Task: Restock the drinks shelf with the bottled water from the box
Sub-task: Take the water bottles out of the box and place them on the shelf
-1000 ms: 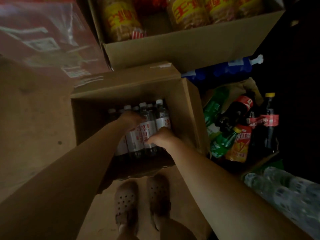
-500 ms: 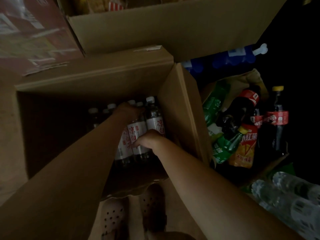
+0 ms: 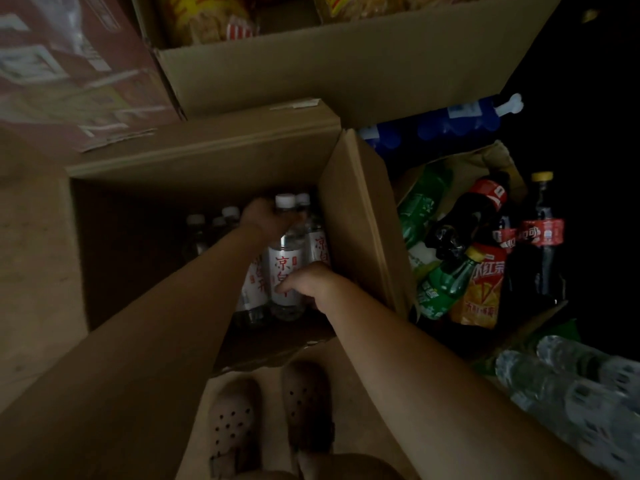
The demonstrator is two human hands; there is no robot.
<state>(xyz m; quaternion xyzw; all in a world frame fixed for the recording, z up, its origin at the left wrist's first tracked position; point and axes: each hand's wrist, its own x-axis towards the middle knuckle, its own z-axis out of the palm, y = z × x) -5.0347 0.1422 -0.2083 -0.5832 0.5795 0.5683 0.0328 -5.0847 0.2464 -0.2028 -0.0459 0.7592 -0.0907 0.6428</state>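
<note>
Bottles of water stand packed in the right half of my box [image 3: 360,216], which sits open at the middle of the frame, so by my reckoning the restocking is barely begun: no shelf is in sight and nothing I can see has been carried over yet. My left hand [image 3: 266,218] curls round the neck and shoulder of the front bottle [image 3: 285,268], just below its white cap, while my right hand [image 3: 306,280] pinches the same bottle low on its white label with the red characters. That bottle stands upright, its long axis running up and down the frame with the cap toward the top, close against the box's right wall. Its neighbours [image 3: 254,289] stand the same way, touching it; further caps [image 3: 230,212] show in the dim left of the cluster. To the right of the frame lies a heap of soda bottles [image 3: 446,285]. Every bottle in the box still has to come out.
</note>
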